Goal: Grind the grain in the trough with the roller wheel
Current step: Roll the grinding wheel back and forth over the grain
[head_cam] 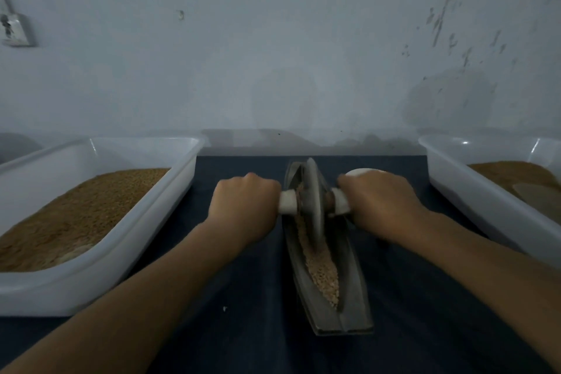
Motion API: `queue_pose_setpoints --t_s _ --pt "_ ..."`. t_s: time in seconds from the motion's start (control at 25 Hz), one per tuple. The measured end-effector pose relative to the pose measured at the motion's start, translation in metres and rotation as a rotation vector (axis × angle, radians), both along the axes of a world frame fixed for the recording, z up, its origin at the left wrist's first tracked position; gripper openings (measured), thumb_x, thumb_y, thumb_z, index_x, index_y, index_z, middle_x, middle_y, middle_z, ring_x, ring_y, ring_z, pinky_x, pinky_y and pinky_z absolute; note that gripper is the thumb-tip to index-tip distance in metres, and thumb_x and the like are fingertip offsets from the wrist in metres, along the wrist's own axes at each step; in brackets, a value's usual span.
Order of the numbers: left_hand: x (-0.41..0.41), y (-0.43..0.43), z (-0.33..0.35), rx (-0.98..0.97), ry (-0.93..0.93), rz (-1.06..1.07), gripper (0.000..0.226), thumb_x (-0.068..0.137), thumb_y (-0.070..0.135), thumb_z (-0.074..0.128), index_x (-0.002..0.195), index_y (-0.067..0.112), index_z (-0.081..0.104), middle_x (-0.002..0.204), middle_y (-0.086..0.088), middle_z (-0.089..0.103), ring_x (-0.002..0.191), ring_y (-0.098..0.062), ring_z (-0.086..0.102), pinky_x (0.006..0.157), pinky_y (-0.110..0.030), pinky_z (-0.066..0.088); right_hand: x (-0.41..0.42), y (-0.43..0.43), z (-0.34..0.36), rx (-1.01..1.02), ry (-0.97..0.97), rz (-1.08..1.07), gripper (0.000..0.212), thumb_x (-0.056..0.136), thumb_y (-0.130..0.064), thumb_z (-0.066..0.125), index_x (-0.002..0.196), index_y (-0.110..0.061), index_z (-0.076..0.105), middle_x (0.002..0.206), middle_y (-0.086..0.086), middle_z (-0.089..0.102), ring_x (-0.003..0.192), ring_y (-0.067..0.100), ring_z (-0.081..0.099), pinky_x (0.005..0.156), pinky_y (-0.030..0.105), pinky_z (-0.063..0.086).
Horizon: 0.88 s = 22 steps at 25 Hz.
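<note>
the trough [326, 307] lies long from near to far on the dark cloth [249, 297], so the roller wheel [312, 203] must travel along this line. left hand [246, 206] and right hand [379, 206] each clamp a pale handle end. the wheel stands toward the far part; pale coarse grain [323, 273] fills the near part.
</note>
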<state>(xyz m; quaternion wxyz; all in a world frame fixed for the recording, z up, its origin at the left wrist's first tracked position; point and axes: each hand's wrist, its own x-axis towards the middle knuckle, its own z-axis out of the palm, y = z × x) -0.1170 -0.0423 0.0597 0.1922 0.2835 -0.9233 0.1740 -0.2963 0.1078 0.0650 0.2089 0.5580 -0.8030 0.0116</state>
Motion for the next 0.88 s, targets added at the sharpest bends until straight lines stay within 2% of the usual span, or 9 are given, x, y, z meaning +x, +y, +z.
queue_pose_setpoints --t_s 0.12,0.2,0.32,0.4,0.48,0.6,0.72,0.8,0.88 --pt "0.036 0.019 -0.01 -0.15 0.042 -0.185 0.051 0.056 0.04 0.08 0.066 0.034 0.031 0.056 0.013 0.018 0.043 -0.011 0.02 0.045 -0.019 0.012 0.011 0.048 -0.022 -0.168 0.094 0.144 0.045 0.067 -0.037 0.07 0.081 -0.041 0.027 0.066 -0.013 0.039 0.051 0.016 0.045 0.041 0.023 0.028" --pt "0.037 0.018 -0.006 -0.162 0.053 -0.169 0.059 0.049 0.038 0.081 0.066 0.034 0.025 0.055 0.013 0.011 0.042 -0.009 0.01 0.048 -0.016 0.006 0.01 0.053 -0.025 -0.204 0.097 0.149 0.042 0.064 -0.037 0.068 0.081 -0.038 0.03 0.063 -0.013 0.035 0.046 0.017 0.048 0.038 0.023 0.033" --pt "0.004 0.004 -0.01 -0.105 0.042 -0.014 0.031 0.079 0.03 0.065 0.072 0.03 0.035 0.059 0.008 0.029 0.046 -0.014 0.025 0.046 -0.026 0.019 0.006 0.014 -0.015 -0.105 0.065 -0.022 0.03 0.084 -0.031 0.065 0.087 -0.033 0.035 0.079 -0.007 0.054 0.072 0.021 0.059 0.055 0.034 0.047" --pt "-0.015 -0.007 -0.002 -0.047 0.066 0.059 0.015 0.09 0.025 0.056 0.081 0.025 0.044 0.072 0.004 0.049 0.058 -0.019 0.041 0.054 -0.031 0.032 0.003 -0.014 -0.002 -0.078 0.085 -0.076 0.024 0.091 -0.026 0.063 0.092 -0.027 0.038 0.094 -0.002 0.064 0.083 0.022 0.061 0.059 0.032 0.039" --pt "-0.015 -0.01 -0.001 0.044 0.049 0.063 0.01 0.091 0.028 0.055 0.084 0.026 0.048 0.079 0.003 0.056 0.063 -0.019 0.044 0.057 -0.032 0.035 0.002 -0.021 0.006 -0.041 0.076 -0.09 0.02 0.091 -0.026 0.064 0.095 -0.026 0.044 0.097 -0.001 0.064 0.086 0.023 0.062 0.056 0.031 0.03" --pt "0.02 0.009 -0.013 -0.089 0.052 -0.096 0.039 0.073 0.038 0.071 0.068 0.032 0.033 0.058 0.012 0.028 0.046 -0.01 0.023 0.046 -0.023 0.017 0.009 0.02 -0.008 -0.016 0.033 0.028 0.028 0.08 -0.037 0.067 0.087 -0.039 0.04 0.078 -0.01 0.051 0.069 0.019 0.055 0.051 0.028 0.03" --pt "0.04 0.021 -0.006 -0.191 0.088 -0.211 0.064 0.047 0.041 0.081 0.067 0.034 0.021 0.055 0.013 0.01 0.041 -0.009 0.01 0.049 -0.016 0.003 0.015 0.054 -0.016 -0.133 0.104 0.1 0.038 0.06 -0.047 0.061 0.076 -0.043 0.026 0.058 -0.015 0.028 0.045 0.005 0.025 0.043 0.017 0.009" --pt "0.028 0.017 -0.007 -0.181 0.016 -0.129 0.05 0.059 0.038 0.077 0.067 0.033 0.028 0.056 0.012 0.014 0.043 -0.009 0.011 0.046 -0.02 0.007 0.014 0.044 -0.015 -0.088 0.034 0.027 0.027 0.068 -0.047 0.059 0.075 -0.041 0.033 0.062 -0.014 0.039 0.05 0.007 0.037 0.042 0.021 0.023" --pt "-0.001 0.004 -0.007 -0.107 0.026 -0.025 0.021 0.081 0.031 0.064 0.076 0.028 0.045 0.062 0.008 0.034 0.048 -0.014 0.029 0.047 -0.027 0.022 0.009 0.013 -0.009 -0.031 -0.05 -0.067 0.019 0.082 -0.039 0.061 0.081 -0.035 0.042 0.079 -0.008 0.055 0.07 0.019 0.056 0.055 0.032 0.045"
